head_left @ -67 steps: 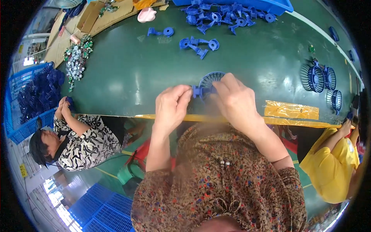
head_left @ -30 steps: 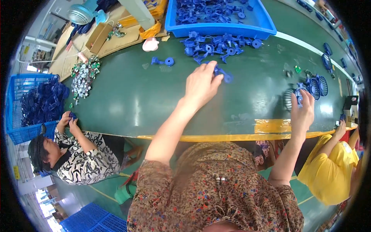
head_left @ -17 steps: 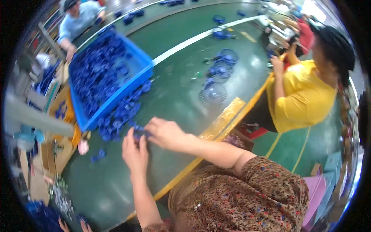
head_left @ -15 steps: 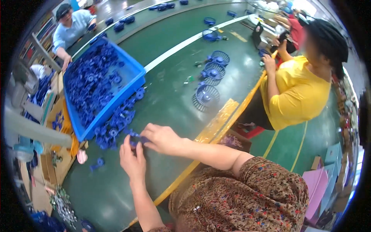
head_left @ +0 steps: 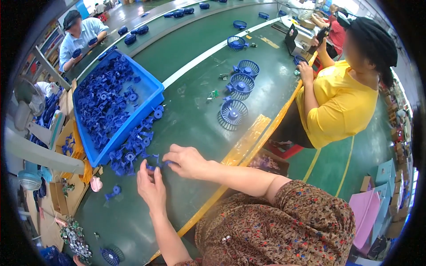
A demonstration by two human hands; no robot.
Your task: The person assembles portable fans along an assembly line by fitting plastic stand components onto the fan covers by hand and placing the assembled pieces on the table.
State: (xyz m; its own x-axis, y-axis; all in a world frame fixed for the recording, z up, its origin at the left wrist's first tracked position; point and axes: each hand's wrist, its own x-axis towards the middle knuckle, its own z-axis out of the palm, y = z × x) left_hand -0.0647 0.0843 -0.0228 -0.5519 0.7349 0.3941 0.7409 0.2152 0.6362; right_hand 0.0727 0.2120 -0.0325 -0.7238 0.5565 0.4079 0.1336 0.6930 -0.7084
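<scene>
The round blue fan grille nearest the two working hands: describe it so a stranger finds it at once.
Start at the big blue plastic bin on the green conveyor table. To its right, blue round fan grilles run away in a row beside a person in a yellow shirt. The wanted round blue fan grille ends that row, closest to the yellow tape strip.

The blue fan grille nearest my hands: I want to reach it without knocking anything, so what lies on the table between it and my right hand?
In the head view, only bare green table lies between the right hand and the nearest fan grille.
</scene>
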